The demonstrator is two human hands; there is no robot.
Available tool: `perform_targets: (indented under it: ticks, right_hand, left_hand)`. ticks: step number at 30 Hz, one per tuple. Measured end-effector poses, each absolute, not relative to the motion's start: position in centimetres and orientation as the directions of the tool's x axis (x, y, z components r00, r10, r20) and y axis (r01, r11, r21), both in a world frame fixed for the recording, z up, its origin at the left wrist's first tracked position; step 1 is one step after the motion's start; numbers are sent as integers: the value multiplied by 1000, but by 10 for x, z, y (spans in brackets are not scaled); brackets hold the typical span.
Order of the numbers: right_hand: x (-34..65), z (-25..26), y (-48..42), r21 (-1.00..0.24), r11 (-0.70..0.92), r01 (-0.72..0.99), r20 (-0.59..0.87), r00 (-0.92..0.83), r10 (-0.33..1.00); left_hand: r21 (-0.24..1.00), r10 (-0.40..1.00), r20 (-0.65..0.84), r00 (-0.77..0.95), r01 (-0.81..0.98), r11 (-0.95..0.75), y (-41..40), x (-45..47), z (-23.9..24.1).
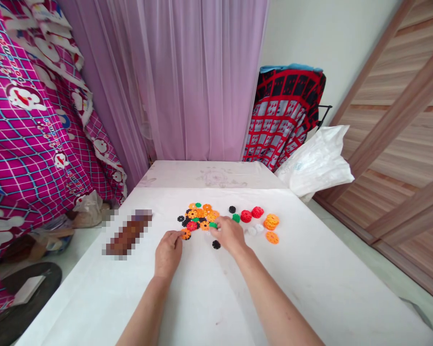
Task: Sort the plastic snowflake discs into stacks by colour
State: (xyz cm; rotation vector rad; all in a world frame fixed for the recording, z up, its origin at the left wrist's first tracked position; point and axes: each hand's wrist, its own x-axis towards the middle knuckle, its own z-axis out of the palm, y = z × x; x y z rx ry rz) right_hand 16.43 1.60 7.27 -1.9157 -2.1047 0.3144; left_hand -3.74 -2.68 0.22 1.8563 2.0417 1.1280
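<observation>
Orange disc (pixel 185 234), notched plastic, is pinched between the thumb and fingertips of the left hand (pixel 168 250), just at the near-left edge of the pile of discs (pixel 201 216). Head view only. Left forearm comes up from the bottom edge, palm down, wrist straight, knuckles toward the camera. Right hand (pixel 231 234) is palm down, forearm coming in diagonally from the lower right, fingers curled onto the pile's near-right edge beside a green disc (pixel 212 225); can't tell if it grips anything. A single black disc (pixel 216 244) lies on the white table (pixel 310 288) between the two hands, just below the right knuckles. Right of the right hand: two red stacks (pixel 251 214), an orange stack (pixel 272 221), and a flat orange piece (pixel 272 237). A blurred brown object (pixel 128 234) lies left of the left hand, apart from it. Purple curtain (pixel 187 77) behind the table, white bag (pixel 315 161) at the far right.
</observation>
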Motion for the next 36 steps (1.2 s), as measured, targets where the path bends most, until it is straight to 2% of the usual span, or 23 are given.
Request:
perform_targets:
  ticks: [5,12,17,21,24,30,32,36]
  right_hand:
    - [235,87,45,-300,-43,953,86,72,994]
    - [243,77,56,-243,-8,970,47,20,999]
    - [243,74,58,-254,-7,967,21,12,1000]
    - [242,75,57,-276,10,961,62,7,998]
    - [222,76,50,-267,106,958,126,-74,989]
    - [148,57,46,-209,487,848,134,-469,873]
    - [130,47,48,-186,524,831,117,-511,852]
    - [120,36,49,-190,471,861,88,-463,882]
  left_hand:
    - [626,914,343,-218,778,-50,-26,-38,2]
    - [624,911,345,-224,780,-44,-27,-38,3]
    - [627,908,350,-229,778,-45,-27,-38,3]
    - [639,911,339,-235,768,-40,-27,-38,3]
    - [653,913,319,-252,757,-19,-26,-38,2]
    - [718,896,321,-308,695,-18,-24,-40,2]
    - [728,889,333,-315,685,-30,-24,-41,2]
    - [730,884,348,-312,682,-46,-23,-41,-1]
